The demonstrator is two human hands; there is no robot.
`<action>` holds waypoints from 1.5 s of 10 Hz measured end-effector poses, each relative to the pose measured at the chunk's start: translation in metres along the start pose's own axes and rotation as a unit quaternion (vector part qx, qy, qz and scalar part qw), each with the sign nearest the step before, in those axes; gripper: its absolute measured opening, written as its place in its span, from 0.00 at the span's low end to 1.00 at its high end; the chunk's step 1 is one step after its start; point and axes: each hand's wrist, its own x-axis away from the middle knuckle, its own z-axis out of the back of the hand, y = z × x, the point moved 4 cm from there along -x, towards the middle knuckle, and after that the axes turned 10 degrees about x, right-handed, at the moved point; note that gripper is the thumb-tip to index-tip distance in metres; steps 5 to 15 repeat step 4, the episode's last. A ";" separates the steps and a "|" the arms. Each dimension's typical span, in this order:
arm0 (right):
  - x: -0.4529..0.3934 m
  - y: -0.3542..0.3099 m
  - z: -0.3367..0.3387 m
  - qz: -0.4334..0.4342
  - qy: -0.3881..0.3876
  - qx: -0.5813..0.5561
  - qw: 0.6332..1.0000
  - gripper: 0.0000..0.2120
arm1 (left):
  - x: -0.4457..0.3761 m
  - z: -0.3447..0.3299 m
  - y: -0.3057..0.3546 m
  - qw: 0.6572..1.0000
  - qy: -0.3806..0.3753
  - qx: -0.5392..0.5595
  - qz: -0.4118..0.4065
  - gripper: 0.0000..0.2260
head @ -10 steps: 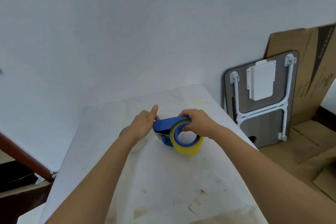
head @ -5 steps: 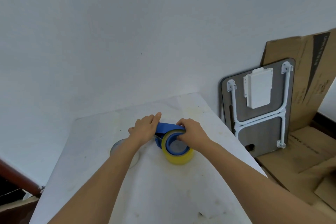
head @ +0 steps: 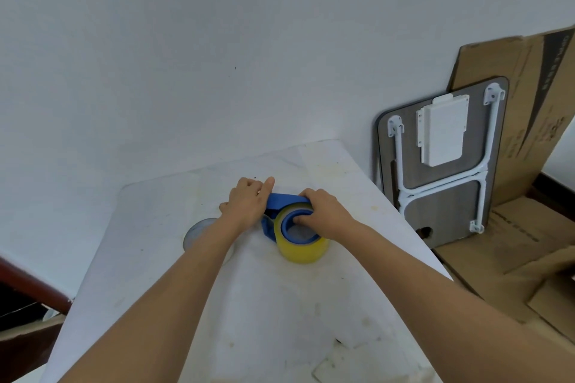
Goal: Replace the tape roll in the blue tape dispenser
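The blue tape dispenser lies on the white table near its far end. A yellowish tape roll sits on the dispenser's blue hub. My left hand grips the dispenser's handle end from the left. My right hand rests over the roll's far right side, with fingers curled into the hub's opening. Much of the dispenser body is hidden behind both hands.
A greyish round object lies on the table left of my left forearm, partly hidden. A folded small table and cardboard sheets lean on the wall to the right. The table's right edge is close to the roll.
My hands stay on the dispenser and roll. My right fingers have moved from the roll's rim into the hub opening. The camera view shifted a little.
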 end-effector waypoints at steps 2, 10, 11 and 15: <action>0.006 0.000 0.006 -0.011 -0.011 -0.011 1.000 0.24 | 0.022 0.022 0.008 0.998 0.039 0.036 -0.032 0.23; 0.028 -0.008 0.017 -0.029 0.043 -0.027 0.998 0.27 | 0.053 0.040 -0.001 0.996 0.060 0.053 -0.040 0.20; 0.028 -0.008 0.017 -0.029 0.043 -0.027 0.998 0.27 | 0.053 0.040 -0.001 0.996 0.060 0.053 -0.040 0.20; 0.028 -0.008 0.017 -0.029 0.043 -0.027 0.998 0.27 | 0.053 0.040 -0.001 0.996 0.060 0.053 -0.040 0.20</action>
